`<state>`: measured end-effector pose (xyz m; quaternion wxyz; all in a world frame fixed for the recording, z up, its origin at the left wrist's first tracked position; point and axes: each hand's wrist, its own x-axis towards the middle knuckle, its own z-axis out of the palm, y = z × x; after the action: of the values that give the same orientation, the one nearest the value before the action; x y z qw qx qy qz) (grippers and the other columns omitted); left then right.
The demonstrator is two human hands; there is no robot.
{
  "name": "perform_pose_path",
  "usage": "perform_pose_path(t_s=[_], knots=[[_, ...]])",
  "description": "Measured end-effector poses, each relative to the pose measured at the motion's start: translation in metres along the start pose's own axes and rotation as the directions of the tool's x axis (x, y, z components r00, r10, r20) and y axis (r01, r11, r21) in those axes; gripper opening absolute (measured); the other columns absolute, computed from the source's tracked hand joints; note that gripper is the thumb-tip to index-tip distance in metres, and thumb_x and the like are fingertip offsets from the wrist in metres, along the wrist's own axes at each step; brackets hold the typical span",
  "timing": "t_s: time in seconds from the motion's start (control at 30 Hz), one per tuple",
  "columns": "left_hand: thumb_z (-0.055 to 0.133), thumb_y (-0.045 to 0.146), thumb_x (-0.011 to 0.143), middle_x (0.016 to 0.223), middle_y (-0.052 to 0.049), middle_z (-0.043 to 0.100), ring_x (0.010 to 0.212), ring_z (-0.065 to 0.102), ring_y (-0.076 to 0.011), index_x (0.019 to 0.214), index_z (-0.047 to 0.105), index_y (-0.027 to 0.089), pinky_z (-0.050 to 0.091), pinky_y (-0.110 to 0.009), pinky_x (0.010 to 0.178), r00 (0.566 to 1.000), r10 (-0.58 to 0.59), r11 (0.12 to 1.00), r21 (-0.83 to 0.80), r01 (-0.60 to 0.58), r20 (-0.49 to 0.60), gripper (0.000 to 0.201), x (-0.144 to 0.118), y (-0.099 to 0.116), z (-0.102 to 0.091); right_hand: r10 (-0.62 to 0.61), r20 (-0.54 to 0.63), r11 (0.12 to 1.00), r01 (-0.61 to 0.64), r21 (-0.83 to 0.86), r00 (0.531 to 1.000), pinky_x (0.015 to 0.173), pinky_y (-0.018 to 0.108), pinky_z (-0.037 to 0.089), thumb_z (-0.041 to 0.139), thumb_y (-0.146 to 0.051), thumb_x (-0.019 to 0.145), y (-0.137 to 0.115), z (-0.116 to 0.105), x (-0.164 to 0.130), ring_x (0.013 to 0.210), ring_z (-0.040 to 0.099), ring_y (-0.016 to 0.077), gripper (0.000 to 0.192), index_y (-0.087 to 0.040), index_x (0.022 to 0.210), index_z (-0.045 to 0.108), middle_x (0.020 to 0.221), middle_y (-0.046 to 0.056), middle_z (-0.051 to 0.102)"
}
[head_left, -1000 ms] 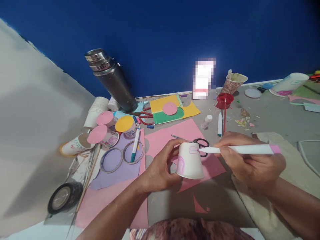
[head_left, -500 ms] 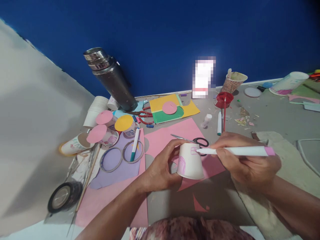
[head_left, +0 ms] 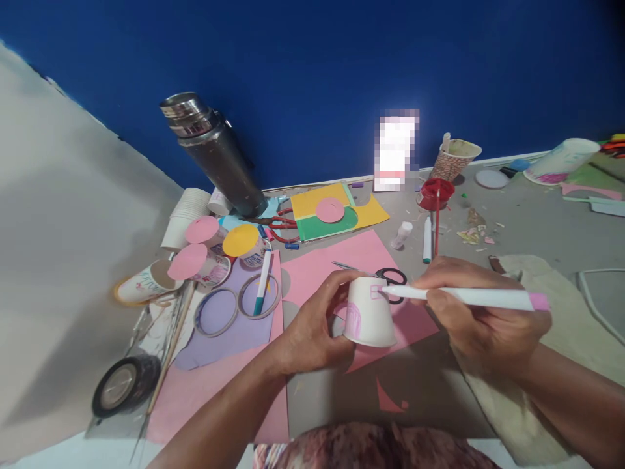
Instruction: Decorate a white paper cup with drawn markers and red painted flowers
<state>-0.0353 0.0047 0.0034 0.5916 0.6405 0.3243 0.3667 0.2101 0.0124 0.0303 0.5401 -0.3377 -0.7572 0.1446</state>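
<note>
My left hand (head_left: 317,326) is closed around a white paper cup (head_left: 374,326), held upside down with its rim toward me. Pink marker lines show on the cup: a filled arch at its left and a small window-like square near the top. Between the fingers of my right hand (head_left: 488,319) is a white marker with a pink end (head_left: 493,298). The marker's tip meets the cup at the right side of the square. Behind the cup lie black-handled scissors (head_left: 393,277) on a pink paper sheet (head_left: 342,257).
Left are paper-topped cups (head_left: 190,260), tape rings (head_left: 215,312), black tape (head_left: 122,387) and a tall flask (head_left: 222,156). A glue jar with a red brush (head_left: 434,195), a teal marker (head_left: 427,241) and a beige cloth (head_left: 537,286) lie right. A bright pixelated rectangle (head_left: 395,150) leans on the blue wall.
The small square on the cup has gained a line across it. My right hand and the marker have shifted slightly; my left hand keeps its hold on the cup.
</note>
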Motion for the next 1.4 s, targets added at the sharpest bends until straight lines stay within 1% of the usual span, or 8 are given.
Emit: perform_pose_path(t_s=[0.17, 0.27, 0.43, 0.57, 0.8, 1.0, 1.23, 1.4], knots=[[0.069, 0.000, 0.064, 0.147, -0.012, 0.059, 0.141, 0.056, -0.0339, 0.144, 0.055, 0.026, 0.045, -0.052, 0.123, 1.000, -0.006, 0.990, 0.138, 0.008, -0.017, 0.086, 0.000, 0.001, -0.003, 0.071, -0.023, 0.994, -0.073, -0.081, 0.997, 0.067, 0.033, 0.064, 0.064, -0.009, 0.098, 0.001, 0.002, -0.002, 0.067, 0.077, 0.0188, 0.032, -0.028, 0.122, 0.073, 0.083, 0.002, 0.082], [0.071, 0.003, 0.069, 0.147, -0.012, 0.059, 0.140, 0.058, -0.0326, 0.146, 0.054, 0.025, 0.047, -0.050, 0.122, 0.999, 0.013, 0.983, 0.186, -0.007, -0.032, 0.082, 0.000, 0.001, -0.002, 0.070, 0.105, 0.986, -0.053, -0.158, 0.992, 0.074, 0.035, 0.065, 0.071, -0.021, 0.098, 0.004, 0.003, 0.001, 0.077, 0.079, 0.0211, 0.023, -0.027, 0.120, 0.071, 0.093, 0.004, 0.084], [0.085, 0.013, 0.074, 0.148, -0.012, 0.058, 0.137, 0.059, -0.0318, 0.147, 0.050, 0.026, 0.049, -0.049, 0.119, 0.994, 0.027, 0.960, 0.279, 0.004, -0.108, 0.082, 0.001, -0.003, -0.002, 0.130, 0.276, 0.968, -0.061, -0.245, 0.952, 0.077, 0.041, 0.065, 0.090, -0.052, 0.079, 0.014, 0.006, -0.001, 0.098, 0.080, 0.0311, 0.065, -0.026, 0.134, 0.066, 0.115, 0.010, 0.082], [0.100, 0.032, 0.069, 0.149, -0.013, 0.058, 0.138, 0.058, -0.0345, 0.146, 0.052, 0.028, 0.049, -0.049, 0.118, 0.983, -0.005, 0.968, 0.245, 0.050, -0.184, 0.091, 0.000, -0.004, -0.005, 0.143, 0.289, 0.961, -0.063, -0.269, 0.946, 0.077, 0.042, 0.064, 0.092, -0.054, 0.076, 0.019, 0.009, -0.005, 0.098, 0.078, 0.0312, 0.072, -0.027, 0.137, 0.066, 0.115, 0.011, 0.080], [0.099, 0.050, 0.069, 0.154, -0.014, 0.053, 0.142, 0.053, -0.0371, 0.144, 0.053, 0.029, 0.049, -0.048, 0.114, 0.961, 0.002, 0.965, 0.253, 0.070, -0.276, 0.090, 0.000, -0.003, -0.006, 0.004, 0.250, 0.972, 0.055, -0.226, 0.968, 0.079, 0.042, 0.062, 0.085, -0.040, 0.088, 0.021, 0.010, -0.004, 0.087, 0.075, 0.0271, 0.043, -0.026, 0.125, 0.069, 0.101, 0.008, 0.081], [0.101, 0.054, 0.064, 0.145, -0.013, 0.057, 0.136, 0.059, -0.0332, 0.136, 0.049, 0.026, 0.049, -0.047, 0.116, 0.937, -0.071, 0.997, -0.062, 0.053, -0.342, 0.093, 0.004, -0.010, 0.000, -0.043, 0.207, 0.970, 0.090, -0.226, 0.977, 0.070, 0.036, 0.059, 0.074, -0.018, 0.093, 0.020, 0.012, -0.001, 0.078, 0.074, 0.0229, 0.020, -0.026, 0.111, 0.070, 0.090, 0.004, 0.080], [0.092, 0.026, 0.074, 0.131, -0.011, 0.065, 0.121, 0.066, -0.0277, 0.131, 0.053, 0.024, 0.055, -0.040, 0.105, 0.986, -0.057, 0.998, -0.042, 0.051, -0.156, 0.070, -0.001, -0.004, 0.004, 0.224, -0.046, 0.961, -0.228, -0.159, 0.974, 0.061, 0.028, 0.058, 0.076, -0.021, 0.092, 0.016, 0.003, 0.006, 0.065, 0.072, 0.0171, 0.012, -0.026, 0.101, 0.072, 0.083, 0.001, 0.078], [0.069, 0.007, 0.079, 0.144, -0.010, 0.059, 0.134, 0.061, -0.0281, 0.149, 0.048, 0.030, 0.054, -0.043, 0.112, 0.982, 0.082, 0.986, 0.160, -0.055, -0.171, 0.076, -0.005, -0.004, -0.006, 0.470, 0.073, 0.874, -0.475, 0.100, 0.880, 0.047, 0.024, 0.048, 0.079, -0.029, 0.088, 0.021, -0.005, 0.014, 0.060, 0.069, 0.0167, 0.008, -0.024, 0.094, 0.076, 0.077, 0.001, 0.078]])
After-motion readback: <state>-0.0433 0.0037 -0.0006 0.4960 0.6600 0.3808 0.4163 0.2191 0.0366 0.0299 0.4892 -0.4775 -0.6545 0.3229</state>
